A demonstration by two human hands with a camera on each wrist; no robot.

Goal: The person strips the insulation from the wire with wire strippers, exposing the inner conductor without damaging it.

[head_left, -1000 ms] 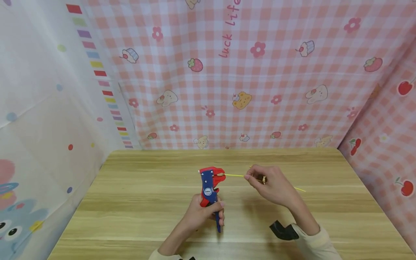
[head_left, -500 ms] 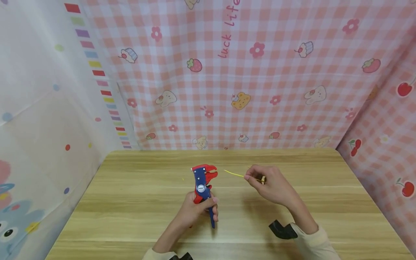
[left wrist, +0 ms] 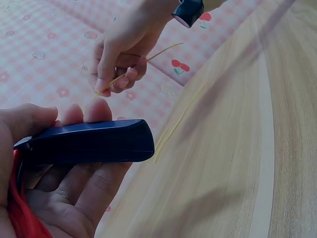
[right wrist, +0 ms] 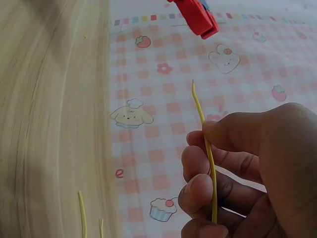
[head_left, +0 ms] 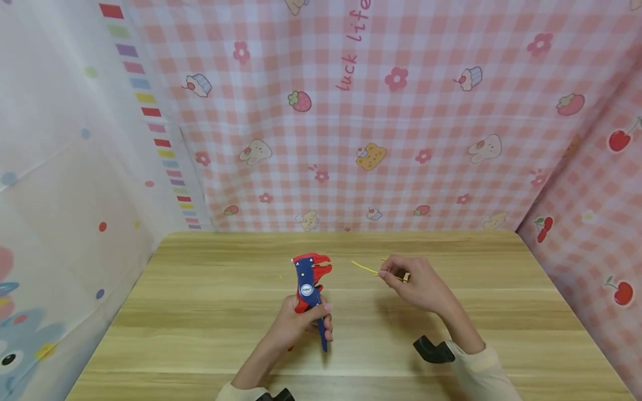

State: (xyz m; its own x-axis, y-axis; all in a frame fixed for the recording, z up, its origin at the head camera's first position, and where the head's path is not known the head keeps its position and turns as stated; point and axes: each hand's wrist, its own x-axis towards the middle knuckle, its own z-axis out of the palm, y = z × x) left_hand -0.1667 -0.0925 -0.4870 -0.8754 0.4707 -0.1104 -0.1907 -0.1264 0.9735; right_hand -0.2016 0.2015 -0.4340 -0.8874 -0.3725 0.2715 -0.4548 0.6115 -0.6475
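Note:
My left hand (head_left: 291, 323) grips the handles of a red-and-blue wire stripper (head_left: 305, 278), its head pointing up and to the right with a gap between the red jaws. In the left wrist view the blue handle (left wrist: 94, 141) lies across the fingers. My right hand (head_left: 418, 284) pinches a thin yellow wire (right wrist: 196, 101) between thumb and index finger, the rest of it running along the other fingers. A short bare tip shows at the wire's end in the right wrist view. That end stands apart from the stripper, to its right.
More yellow wires (left wrist: 185, 111) lie on the wooden table (head_left: 200, 312) beneath the right hand. A tiny yellow scrap (head_left: 281, 277) sits left of the stripper. A pink checked cloth (head_left: 281, 128) hangs behind the table, with patterned cloths at both sides.
The wire end was between the stripper's jaws and is now out of them. My left hand has moved left with the stripper. A tiny yellow scrap now shows on the table.

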